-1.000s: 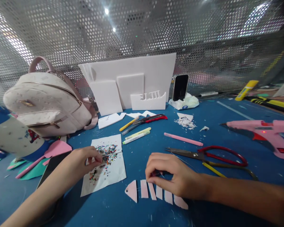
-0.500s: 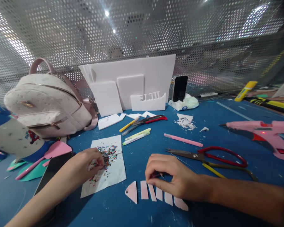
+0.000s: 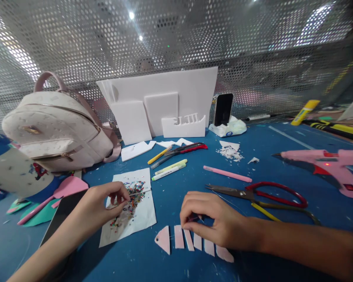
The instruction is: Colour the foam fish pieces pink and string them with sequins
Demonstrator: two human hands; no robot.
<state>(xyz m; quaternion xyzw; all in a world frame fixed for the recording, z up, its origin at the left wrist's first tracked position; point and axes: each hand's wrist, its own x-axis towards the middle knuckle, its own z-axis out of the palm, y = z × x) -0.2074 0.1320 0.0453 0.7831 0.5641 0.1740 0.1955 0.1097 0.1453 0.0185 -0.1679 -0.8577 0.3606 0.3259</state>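
Note:
My left hand [image 3: 113, 201] is over the beads, thumb and forefinger drawn together at the tips; whatever they pinch is too small to make out. Small multicoloured beads [image 3: 137, 199] lie scattered on a white paper sheet [image 3: 145, 219], with a thin pale stick [image 3: 142, 192] across them. My right hand [image 3: 207, 217] rests with curled fingers above a row of pale pink fish-shaped pieces, closed on what looks like a thin clear thread. The pointed head piece [image 3: 164, 239] has a small hole. Partly under my right hand are several strips and the rounded tail piece [image 3: 225, 253].
Red-handled scissors [image 3: 270, 196] lie right of my right hand, below a pink pen [image 3: 227, 174]. A pink glue gun [image 3: 323, 160] has a lit red light. White foam boards [image 3: 191, 86], a phone [image 3: 223, 109] and a backpack [image 3: 61, 125] stand along the mesh. A cutter [image 3: 179, 152] lies ahead.
My left hand has lifted and turned slightly over the beads, its thumb and forefinger now more visible. My right hand and the pink pieces have stayed nearly still.

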